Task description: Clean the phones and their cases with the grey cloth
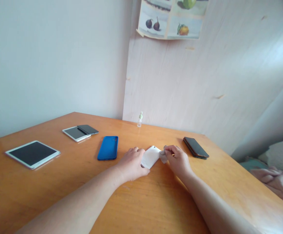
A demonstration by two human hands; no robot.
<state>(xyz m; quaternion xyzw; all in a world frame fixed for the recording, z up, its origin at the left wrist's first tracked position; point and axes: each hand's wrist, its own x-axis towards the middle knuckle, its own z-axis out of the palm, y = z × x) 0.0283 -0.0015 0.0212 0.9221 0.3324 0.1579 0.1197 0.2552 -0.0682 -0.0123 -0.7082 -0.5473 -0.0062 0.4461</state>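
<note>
A white phone [151, 156] lies back-up on the wooden table [141, 201], near the middle. My left hand [131, 163] curls over its left edge and holds it steady. My right hand [178, 160] pinches a small grey cloth [163, 155] and presses it against the phone's right corner. Both hands rest low on the table, close together.
A blue phone [108, 148] lies left of my hands. Further left sit a white tablet [32, 154] and a smaller white tablet [76, 133] with a dark phone [88, 129] on it. A black phone [195, 147] lies at right. A small clear bottle [140, 119] stands by the wall.
</note>
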